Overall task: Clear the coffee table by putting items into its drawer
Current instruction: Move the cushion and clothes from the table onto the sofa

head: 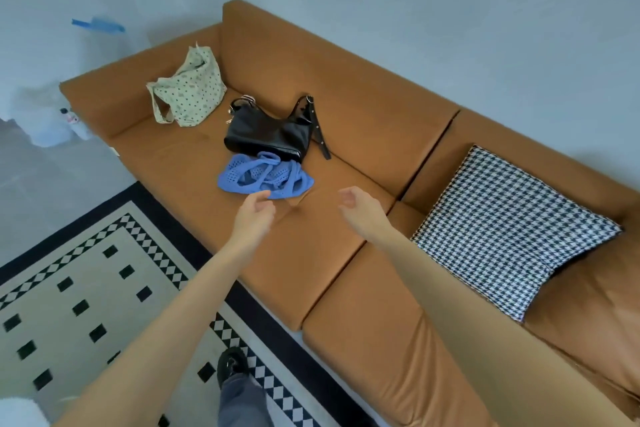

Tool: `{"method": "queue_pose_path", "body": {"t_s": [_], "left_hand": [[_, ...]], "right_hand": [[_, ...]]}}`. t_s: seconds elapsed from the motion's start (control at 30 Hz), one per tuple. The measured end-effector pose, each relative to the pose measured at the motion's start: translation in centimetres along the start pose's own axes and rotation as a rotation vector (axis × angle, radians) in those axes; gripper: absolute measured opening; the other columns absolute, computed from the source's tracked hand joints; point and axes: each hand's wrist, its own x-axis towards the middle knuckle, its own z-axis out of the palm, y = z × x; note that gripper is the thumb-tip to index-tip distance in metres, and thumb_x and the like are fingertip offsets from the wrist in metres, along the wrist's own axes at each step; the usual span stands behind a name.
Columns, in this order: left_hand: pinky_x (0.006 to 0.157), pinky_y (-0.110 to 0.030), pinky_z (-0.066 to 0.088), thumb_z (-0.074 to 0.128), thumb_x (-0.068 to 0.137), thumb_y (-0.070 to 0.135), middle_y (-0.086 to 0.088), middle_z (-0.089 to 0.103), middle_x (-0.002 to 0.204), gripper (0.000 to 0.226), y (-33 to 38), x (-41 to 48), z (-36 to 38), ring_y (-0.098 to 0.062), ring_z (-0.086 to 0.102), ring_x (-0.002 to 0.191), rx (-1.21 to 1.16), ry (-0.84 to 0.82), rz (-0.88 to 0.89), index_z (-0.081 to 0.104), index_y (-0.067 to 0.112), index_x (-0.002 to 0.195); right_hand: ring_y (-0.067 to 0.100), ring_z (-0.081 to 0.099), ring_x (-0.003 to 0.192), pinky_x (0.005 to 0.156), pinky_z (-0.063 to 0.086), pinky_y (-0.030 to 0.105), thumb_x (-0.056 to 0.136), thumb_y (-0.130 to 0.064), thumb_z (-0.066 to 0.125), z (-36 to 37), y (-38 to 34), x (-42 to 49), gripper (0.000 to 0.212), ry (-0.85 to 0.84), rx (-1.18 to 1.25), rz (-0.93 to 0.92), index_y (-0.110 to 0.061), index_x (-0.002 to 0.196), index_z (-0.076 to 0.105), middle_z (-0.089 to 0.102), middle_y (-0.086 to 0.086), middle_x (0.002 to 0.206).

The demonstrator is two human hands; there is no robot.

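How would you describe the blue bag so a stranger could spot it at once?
Start at the orange sofa. Three bags lie on it; the blue bag is nearest the front edge, touching the black bag. It alone is flat, holey knit.

Crumpled blue mesh bag [265, 177] on sofa [363, 288]

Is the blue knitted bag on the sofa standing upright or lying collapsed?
Lying collapsed: the blue knitted bag sags flat on the sofa seat, its straps heaped loosely over it.
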Motion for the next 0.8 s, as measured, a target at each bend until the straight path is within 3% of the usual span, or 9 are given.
{"method": "queue_pose_path", "body": {"t_s": [0.07, 0.17, 0.27, 0.37, 0.53, 0.63, 0.73, 0.8], "left_hand": [[0.085, -0.028, 0.048, 0.045, 0.099, 0.02, 0.011, 0.055, 0.101, 0.037, 0.3, 2.9, -2.5, -0.007, 0.055, 0.086, 0.026, -0.032, 0.005, 0.047, 0.024, 0.135], [0.096, -0.035, 0.047, 0.045, 0.098, 0.022, 0.01, 0.055, 0.107, 0.037, 1.0, 7.4, -6.6, -0.012, 0.057, 0.098, 0.073, -0.079, -0.001, 0.047, 0.024, 0.135], [0.092, -0.033, 0.048, 0.047, 0.098, 0.021, 0.009, 0.055, 0.108, 0.035, 1.6, 11.2, -9.3, -0.015, 0.058, 0.102, 0.093, -0.119, -0.023, 0.048, 0.022, 0.133], [0.082, -0.027, 0.048, 0.052, 0.096, 0.019, 0.006, 0.054, 0.109, 0.035, 1.9, 14.8, -10.8, -0.016, 0.06, 0.099, 0.079, -0.139, -0.089, 0.049, 0.021, 0.131], [0.09, -0.031, 0.048, 0.055, 0.094, 0.019, 0.004, 0.053, 0.125, 0.034, 1.5, 22.0, -11.3, -0.015, 0.062, 0.098, 0.14, -0.19, -0.128, 0.052, 0.022, 0.128], [0.094, -0.034, 0.047, 0.052, 0.095, 0.019, 0.001, 0.054, 0.126, 0.036, 0.8, 26.9, -10.7, -0.016, 0.061, 0.1, 0.211, -0.213, -0.151, 0.05, 0.021, 0.131], [0.094, -0.035, 0.046, 0.046, 0.096, 0.018, -0.001, 0.053, 0.128, 0.04, -0.2, 31.8, -10.0, -0.017, 0.058, 0.105, 0.289, -0.238, -0.175, 0.047, 0.02, 0.136], [0.089, -0.034, 0.046, 0.044, 0.095, 0.017, -0.002, 0.053, 0.129, 0.042, -0.8, 35.2, -9.4, -0.015, 0.057, 0.096, 0.336, -0.245, -0.188, 0.045, 0.02, 0.137]], "right_hand": [[0.012, 0.05, 0.114, 0.079, 0.045, 0.023, 0.095, -0.015, 0.046, 2.1, -1.2, 2.2, 0.043, 0.009, 0.03, 0.057, -0.017, 0.137, 0.047, 0.052, -0.001, 0.135], [0.01, 0.05, 0.106, 0.069, 0.048, 0.021, 0.094, -0.013, 0.046, 5.3, -3.4, 5.4, 0.043, 0.028, 0.052, 0.136, -0.017, 0.136, 0.048, 0.054, 0.0, 0.133], [0.014, 0.054, 0.098, 0.06, 0.046, 0.021, 0.093, -0.014, 0.046, 7.5, -4.9, 7.9, 0.039, 0.041, 0.076, 0.218, -0.018, 0.132, 0.05, 0.056, 0.001, 0.126], [0.018, 0.056, 0.098, 0.071, 0.048, 0.027, 0.093, -0.014, 0.045, 9.5, -6.1, 10.6, 0.037, 0.049, 0.084, 0.282, -0.018, 0.129, 0.051, 0.057, 0.004, 0.125], [0.021, 0.056, 0.095, 0.072, 0.046, 0.03, 0.092, -0.014, 0.041, 12.2, -6.4, 16.4, 0.036, 0.031, 0.068, 0.37, -0.015, 0.127, 0.053, 0.058, 0.006, 0.125], [0.025, 0.057, 0.105, 0.079, 0.047, 0.031, 0.092, -0.014, 0.044, 13.2, -5.7, 20.6, 0.038, 0.019, 0.068, 0.414, -0.013, 0.129, 0.053, 0.058, 0.006, 0.125], [0.027, 0.055, 0.115, 0.087, 0.046, 0.033, 0.091, -0.016, 0.05, 14.0, -4.9, 25.2, 0.038, -0.001, 0.084, 0.454, -0.011, 0.129, 0.053, 0.057, 0.005, 0.123], [0.026, 0.055, 0.116, 0.089, 0.045, 0.031, 0.091, -0.016, 0.05, 14.6, -4.3, 28.5, 0.041, -0.016, 0.091, 0.488, -0.012, 0.131, 0.052, 0.057, 0.007, 0.128]]}}
